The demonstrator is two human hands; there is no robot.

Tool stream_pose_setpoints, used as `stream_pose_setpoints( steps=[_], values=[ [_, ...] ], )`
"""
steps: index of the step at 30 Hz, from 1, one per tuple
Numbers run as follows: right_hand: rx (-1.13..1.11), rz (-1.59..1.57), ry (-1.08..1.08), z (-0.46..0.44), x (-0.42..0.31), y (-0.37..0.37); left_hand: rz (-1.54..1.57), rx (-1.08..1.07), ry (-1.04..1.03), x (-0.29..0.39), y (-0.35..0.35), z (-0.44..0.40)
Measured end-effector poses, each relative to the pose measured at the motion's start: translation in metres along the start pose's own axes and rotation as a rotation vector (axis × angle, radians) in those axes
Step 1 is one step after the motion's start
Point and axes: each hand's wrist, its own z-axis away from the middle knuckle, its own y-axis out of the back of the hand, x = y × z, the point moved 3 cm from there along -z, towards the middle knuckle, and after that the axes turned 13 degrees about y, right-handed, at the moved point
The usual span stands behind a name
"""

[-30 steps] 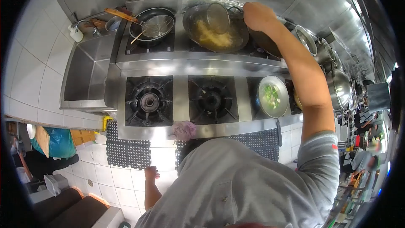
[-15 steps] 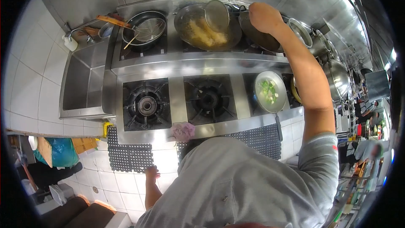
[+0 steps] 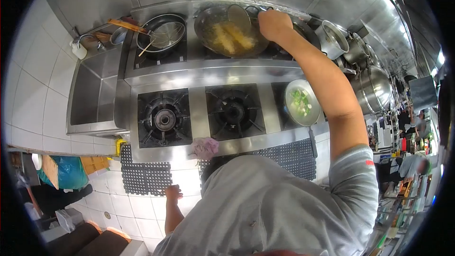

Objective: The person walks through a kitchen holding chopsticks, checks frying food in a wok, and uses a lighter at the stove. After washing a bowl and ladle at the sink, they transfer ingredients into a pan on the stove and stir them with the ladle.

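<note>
At the back burner, my right hand (image 3: 276,24) is closed around the handle of a round strainer (image 3: 238,17), held tilted over a dark wok (image 3: 207,41). Long golden pieces of frying food (image 3: 231,39) lie in the bubbling oil, just below the strainer's rim. Most of the handle is hidden by the hand. My left hand (image 3: 173,192) hangs low by my side above the tiled floor, fingers curled, with nothing visible in it. A purple cloth (image 3: 205,148) lies on the stove's front edge nearby.
A pan with green and white pieces (image 3: 300,102) stands on the front right burner, its handle jutting over the edge. Another pan with a wire skimmer (image 3: 167,35) is at back left. Metal pots (image 3: 333,39) line the right; a sink (image 3: 95,91) is left.
My right hand has moved left, closer to the wok, and the strainer has shifted slightly left with it. My left hand stays low at my side.
</note>
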Motion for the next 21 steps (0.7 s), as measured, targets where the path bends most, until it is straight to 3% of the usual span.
stream_pose_setpoints(
  steps=[3,13,16,18,21],
  values=[
    [0.029,0.01,-0.017,-0.007,0.013,0.002,-0.184,0.305,0.033,-0.006,-0.008,0.023],
    [0.012,-0.057,-0.026,0.003,0.014,-0.005,-0.072,0.233,0.111,-0.029,0.004,0.025],
    [-0.009,-0.064,-0.066,0.0,0.023,-0.018,-0.05,0.17,0.04,-0.026,0.009,0.015],
    [-0.074,-0.046,-0.021,0.005,0.02,-0.036,-0.109,0.25,0.036,-0.018,0.003,0.017],
    [0.011,-0.12,-0.061,0.004,0.026,-0.045,-0.146,0.241,0.008,-0.004,0.005,0.013]
  ],
)
